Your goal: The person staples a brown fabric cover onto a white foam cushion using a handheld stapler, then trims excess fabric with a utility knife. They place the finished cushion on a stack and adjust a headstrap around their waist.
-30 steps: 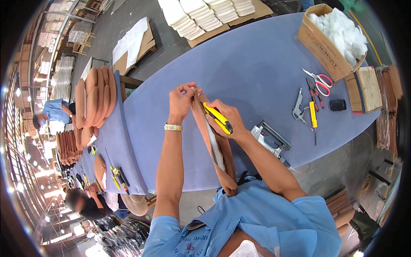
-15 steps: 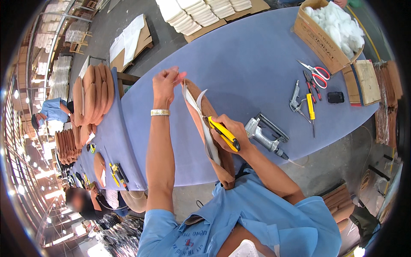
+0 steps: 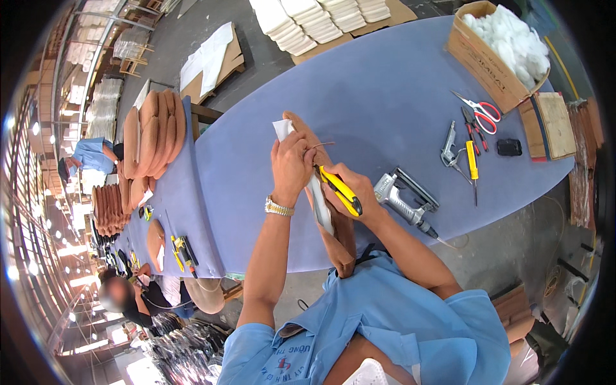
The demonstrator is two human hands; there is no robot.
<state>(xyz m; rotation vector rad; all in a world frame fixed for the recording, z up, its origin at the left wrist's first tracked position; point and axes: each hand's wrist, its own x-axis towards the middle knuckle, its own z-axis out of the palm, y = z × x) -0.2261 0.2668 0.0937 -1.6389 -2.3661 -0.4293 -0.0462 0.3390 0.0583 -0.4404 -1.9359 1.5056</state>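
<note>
A long brown upholstered pad (image 3: 307, 128) with loose white lining (image 3: 321, 206) along its side runs from the table to my shirt front. My right hand (image 3: 353, 185) is wrapped round a yellow-and-black utility knife (image 3: 342, 191), its front end against the pad's edge. Just left of that end, my left hand (image 3: 292, 165) lies over the pad with its fingers closed in a pinch. A thin brown strip (image 3: 324, 143) sticks out to the right from these fingertips. A white flap (image 3: 282, 129) of lining shows beyond the knuckles.
Right of my hands lie a staple gun (image 3: 405, 197), an air blow gun (image 3: 448, 147), a yellow screwdriver (image 3: 473, 160), pliers (image 3: 473, 128) and red-handled scissors (image 3: 481, 112). A carton (image 3: 484, 61) of white stuffing stands far right. Brown pads (image 3: 151, 138) are stacked left, near other people.
My left hand has come down from beyond the pad's far end to beside the knife, fingers now pinched near it. The right hand keeps the knife in almost the same place.
</note>
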